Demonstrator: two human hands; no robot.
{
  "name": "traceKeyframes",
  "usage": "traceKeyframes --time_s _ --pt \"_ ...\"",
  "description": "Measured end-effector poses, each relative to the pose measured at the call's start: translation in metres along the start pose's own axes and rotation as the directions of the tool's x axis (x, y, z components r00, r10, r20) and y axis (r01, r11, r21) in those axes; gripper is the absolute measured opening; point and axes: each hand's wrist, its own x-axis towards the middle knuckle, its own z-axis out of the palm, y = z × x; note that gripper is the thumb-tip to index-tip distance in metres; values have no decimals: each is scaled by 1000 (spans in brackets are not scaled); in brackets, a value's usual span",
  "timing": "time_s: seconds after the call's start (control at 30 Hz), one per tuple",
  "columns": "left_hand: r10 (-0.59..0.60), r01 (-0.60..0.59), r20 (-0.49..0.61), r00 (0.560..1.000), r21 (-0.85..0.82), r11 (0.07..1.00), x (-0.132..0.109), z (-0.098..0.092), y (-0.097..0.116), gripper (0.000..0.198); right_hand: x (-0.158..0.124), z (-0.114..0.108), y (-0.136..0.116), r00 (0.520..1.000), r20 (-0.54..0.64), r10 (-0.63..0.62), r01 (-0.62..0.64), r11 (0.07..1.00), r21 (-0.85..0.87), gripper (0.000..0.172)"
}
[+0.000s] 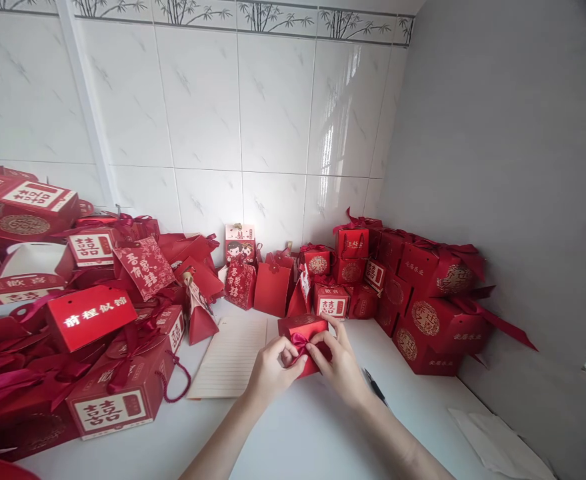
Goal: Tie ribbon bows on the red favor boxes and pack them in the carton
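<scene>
A small red gift box (293,325) stands on the white table in front of me, with a dark red ribbon bow (300,341) on its near side. My left hand (277,363) has thumb and fingers pinched on the left part of the bow. On the other side, my right hand (335,357) pinches the ribbon with thumb and index finger, while its other fingers reach over the box's right edge. Both hands partly cover the box. Under and left of the box lies an open lined notebook (230,357).
Red gift boxes (117,373) with ribbons are heaped at left. More boxes (435,300) are stacked at right by the grey wall. Small bags and boxes (273,283) line the tiled wall. A black pen (375,387) and white paper (497,443) lie at right.
</scene>
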Motion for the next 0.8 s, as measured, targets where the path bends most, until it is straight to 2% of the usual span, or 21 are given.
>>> traceKeyframes --time_s 0.17,0.5,0.67,0.8 --pt "8 -7 -11 1000 39 999 2 -1 -2 21 2 -4 6 997 71 -37 38 999 -14 9" --pt "-16 5 -96 995 -113 994 4 -1 -7 19 2 -1 5 994 -36 -101 96 988 -125 12" --pt "30 -39 -98 995 -90 995 3 0 -5 19 1 0 3 994 -60 -86 81 993 -81 13" --pt "154 -154 -101 983 10 988 2 1 -4 16 3 -1 4 994 -85 -71 63 994 -92 14"
